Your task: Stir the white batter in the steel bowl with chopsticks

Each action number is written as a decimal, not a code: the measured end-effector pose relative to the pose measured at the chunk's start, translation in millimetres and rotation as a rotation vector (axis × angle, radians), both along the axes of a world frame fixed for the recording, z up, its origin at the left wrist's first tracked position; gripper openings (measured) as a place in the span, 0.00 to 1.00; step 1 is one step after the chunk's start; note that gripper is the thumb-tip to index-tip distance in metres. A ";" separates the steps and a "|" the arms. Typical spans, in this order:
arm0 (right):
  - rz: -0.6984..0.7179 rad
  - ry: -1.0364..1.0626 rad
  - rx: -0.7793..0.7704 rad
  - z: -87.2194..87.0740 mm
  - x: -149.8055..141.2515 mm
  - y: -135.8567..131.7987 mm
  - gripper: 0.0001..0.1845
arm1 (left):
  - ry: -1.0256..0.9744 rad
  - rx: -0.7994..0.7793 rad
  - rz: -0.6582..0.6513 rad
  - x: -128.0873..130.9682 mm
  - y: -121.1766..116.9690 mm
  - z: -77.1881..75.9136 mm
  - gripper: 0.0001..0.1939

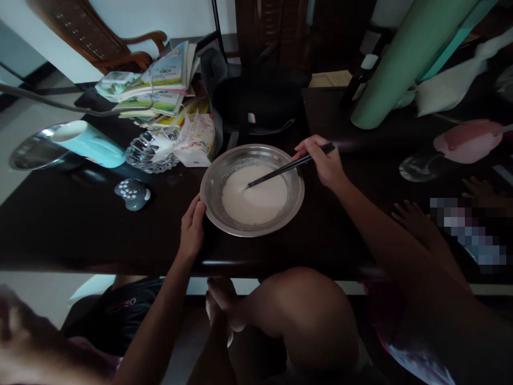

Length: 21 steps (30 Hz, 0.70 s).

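A wide metal bowl (210,211) stands on the dark table, with a pale, runny batter (256,206) in its bottom. My left hand (192,227) grips the bowl's rim at its left side, thumb on the outer edge. In my right hand (323,160) is a pair of black chopsticks (284,168), held slanting down to the left. Their tips dip into the batter near its middle. Fingers of the right hand are closed around the upper part of the chopsticks, just above the bowl's right rim.
Left of the bowl are a grey shoe-shaped object (133,193), a light-blue cup (90,143) on its side, a glass dish (152,152) and a tissue pack (196,140). Books (160,80) pile behind. At right are a green cylinder (404,69), a pink container (467,141) and another person's hands (414,219).
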State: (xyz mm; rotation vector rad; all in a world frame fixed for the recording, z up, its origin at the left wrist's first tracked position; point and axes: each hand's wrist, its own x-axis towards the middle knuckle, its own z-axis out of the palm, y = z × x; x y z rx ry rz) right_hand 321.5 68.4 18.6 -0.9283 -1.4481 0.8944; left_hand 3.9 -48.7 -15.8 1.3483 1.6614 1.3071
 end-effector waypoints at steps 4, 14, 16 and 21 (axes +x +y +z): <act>-0.070 0.041 -0.004 0.4 2.5 1.8 0.25 | 0.011 0.005 -0.023 0.7 -0.2 2.2 0.30; -0.085 0.010 0.002 1.0 1.6 0.2 0.25 | 0.015 0.008 -0.023 -1.0 0.5 -0.9 0.30; -0.041 0.010 -0.002 0.0 1.0 0.4 0.25 | 0.003 0.005 -0.022 -0.6 0.2 -0.4 0.30; -0.029 0.004 0.018 0.3 3.1 2.4 0.24 | 0.005 0.004 0.003 0.5 -0.2 1.2 0.30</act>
